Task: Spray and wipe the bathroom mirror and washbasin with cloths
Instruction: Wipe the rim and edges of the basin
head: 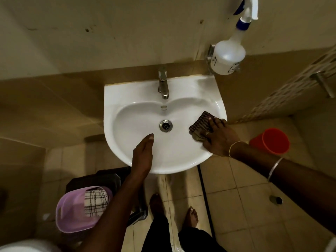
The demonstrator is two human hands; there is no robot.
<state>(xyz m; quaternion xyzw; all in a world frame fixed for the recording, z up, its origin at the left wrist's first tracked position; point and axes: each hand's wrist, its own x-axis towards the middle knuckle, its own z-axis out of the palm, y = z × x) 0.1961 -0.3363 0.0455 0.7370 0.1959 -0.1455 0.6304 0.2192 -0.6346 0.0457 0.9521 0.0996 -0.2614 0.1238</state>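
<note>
A white washbasin (138, 91) hangs on the wall below me, with a chrome tap (163, 84) at its back and a metal drain (166, 126) in the bowl. My right hand (221, 137) presses a dark checked cloth (200, 125) flat against the basin's right inner side. My left hand (142, 155) rests over the front rim, fingers straight and together, holding nothing. A white spray bottle (227, 55) with a blue-and-white trigger hangs on the wall above the basin's right corner. The mirror is out of view.
A purple plastic basket (72, 213) holding a white checked cloth (95, 201) sits on a dark stool at lower left. An orange bucket (271, 141) stands on the tiled floor to the right. My bare feet (190, 217) stand under the basin, near a floor drain (276, 200).
</note>
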